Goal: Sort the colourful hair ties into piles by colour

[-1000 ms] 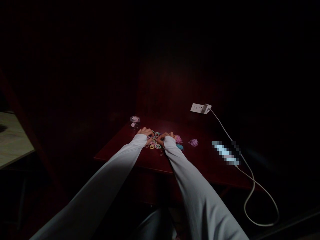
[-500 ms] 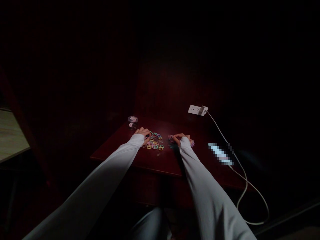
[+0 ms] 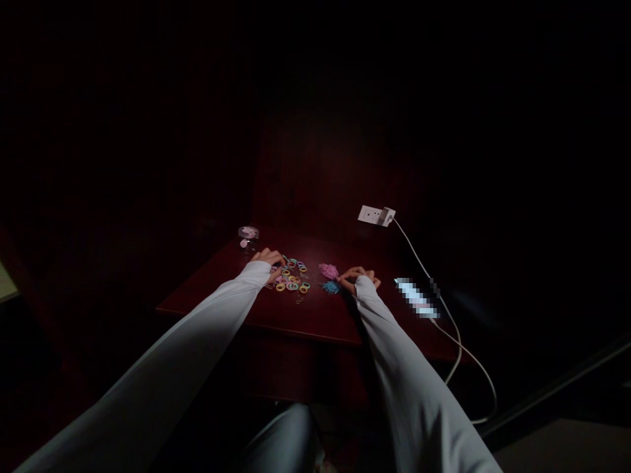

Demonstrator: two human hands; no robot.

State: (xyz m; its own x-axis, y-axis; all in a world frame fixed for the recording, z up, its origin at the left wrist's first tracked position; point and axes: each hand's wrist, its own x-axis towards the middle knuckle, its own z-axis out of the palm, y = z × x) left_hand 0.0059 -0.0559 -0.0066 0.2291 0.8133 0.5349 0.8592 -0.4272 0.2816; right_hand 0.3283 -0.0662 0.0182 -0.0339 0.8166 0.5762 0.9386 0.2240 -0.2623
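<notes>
My left hand [image 3: 269, 258] rests at the left side of a loose spread of small coloured hair ties [image 3: 292, 286], its fingers curved and set apart from the thumb. Yellow, pink, green and purple rings lie in this spread. My right hand [image 3: 359, 278] is over the table to the right, with thumb and forefinger pinched together; what lies between them is too small to make out. Just left of its fingertips are a pink heap of little bands [image 3: 328, 270] and a blue heap [image 3: 331, 287]. The purple heap is hidden by my right hand.
A clear round jar [image 3: 248, 238] with pink pieces stands at the table's back left. A blurred-out phone [image 3: 417, 299] lies on the right, its white cable [image 3: 446, 309] running to a wall socket [image 3: 376, 215]. The dark red table [image 3: 296, 325] has its front edge near me.
My right hand has moved right, from the hair ties past the pink and blue heaps to the purple one. My left hand stays by the ties. The view has turned slightly right.
</notes>
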